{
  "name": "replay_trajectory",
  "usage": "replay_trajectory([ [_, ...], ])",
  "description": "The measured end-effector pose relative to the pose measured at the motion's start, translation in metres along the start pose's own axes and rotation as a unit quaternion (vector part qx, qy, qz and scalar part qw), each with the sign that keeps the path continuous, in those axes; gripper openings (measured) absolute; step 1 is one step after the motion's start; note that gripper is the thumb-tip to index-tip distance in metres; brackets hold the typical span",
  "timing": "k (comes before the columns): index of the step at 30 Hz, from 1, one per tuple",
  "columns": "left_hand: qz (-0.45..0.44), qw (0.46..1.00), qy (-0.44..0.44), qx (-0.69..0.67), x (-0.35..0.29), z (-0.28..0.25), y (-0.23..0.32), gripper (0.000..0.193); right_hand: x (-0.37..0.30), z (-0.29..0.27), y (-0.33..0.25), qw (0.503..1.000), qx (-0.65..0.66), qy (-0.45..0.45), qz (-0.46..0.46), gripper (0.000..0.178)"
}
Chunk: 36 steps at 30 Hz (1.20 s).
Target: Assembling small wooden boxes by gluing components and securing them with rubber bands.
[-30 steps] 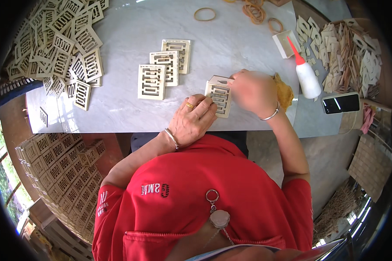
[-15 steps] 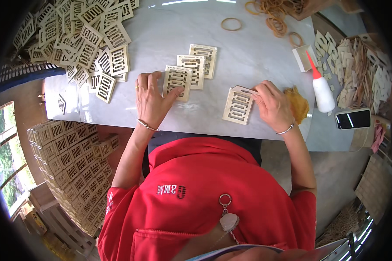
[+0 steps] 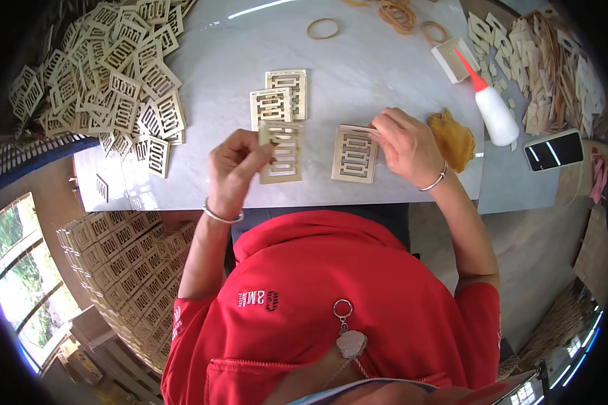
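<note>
My left hand (image 3: 233,169) pinches the left edge of a pale wooden panel with slotted cut-outs (image 3: 290,177), raised at a slight tilt above the table's near side. Behind it, two more cut-out panels lie overlapping: a middle one (image 3: 271,106) and a farther one (image 3: 300,94). To the right, a fourth slotted panel (image 3: 353,156) rests on the table, and along its far edge runs a thin wooden strip (image 3: 355,129). My right hand (image 3: 409,148) has its fingers closed at that panel's far right corner, on the strip's end; the fingertips are partly hidden.
A heap of cut-out panels (image 3: 125,88) covers the far left. At right are an orange cloth (image 3: 450,140), a white glue bottle with a red nozzle (image 3: 496,118), a small open box (image 3: 452,61), a phone (image 3: 553,150) and wood offcuts (image 3: 554,74). Rubber bands (image 3: 323,28) lie at the back.
My left hand has closed on the nearest panel and lifted it from the overlapping row. The wooden strip, angled before, now lies along the right panel's far edge. The view has shifted slightly.
</note>
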<state>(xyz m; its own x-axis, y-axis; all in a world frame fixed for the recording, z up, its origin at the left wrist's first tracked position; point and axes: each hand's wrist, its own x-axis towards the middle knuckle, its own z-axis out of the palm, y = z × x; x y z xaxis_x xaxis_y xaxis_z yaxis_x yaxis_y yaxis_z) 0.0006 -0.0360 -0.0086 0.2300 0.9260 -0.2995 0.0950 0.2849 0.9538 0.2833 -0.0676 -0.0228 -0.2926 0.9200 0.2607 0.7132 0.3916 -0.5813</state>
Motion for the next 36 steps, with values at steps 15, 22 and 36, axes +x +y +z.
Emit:
replay_trajectory([
  [15, 0.041, 0.99, -0.038, 0.129, 0.007, 0.053, -0.009, 0.016, -0.003, 0.007, 0.004, 0.999, 0.011, 0.037, -0.018, 0.02],
  [22, 0.066, 0.983, -0.075, 0.153, 0.006, 0.055, -0.007, 0.018, -0.005, 0.011, 0.008, 0.998, -0.027, 0.054, -0.025, 0.017],
  [36, 0.143, 0.963, -0.109, 0.199, 0.004, 0.07, 0.0, 0.042, -0.006, 0.015, 0.004, 0.996, -0.021, 0.063, -0.063, 0.022],
])
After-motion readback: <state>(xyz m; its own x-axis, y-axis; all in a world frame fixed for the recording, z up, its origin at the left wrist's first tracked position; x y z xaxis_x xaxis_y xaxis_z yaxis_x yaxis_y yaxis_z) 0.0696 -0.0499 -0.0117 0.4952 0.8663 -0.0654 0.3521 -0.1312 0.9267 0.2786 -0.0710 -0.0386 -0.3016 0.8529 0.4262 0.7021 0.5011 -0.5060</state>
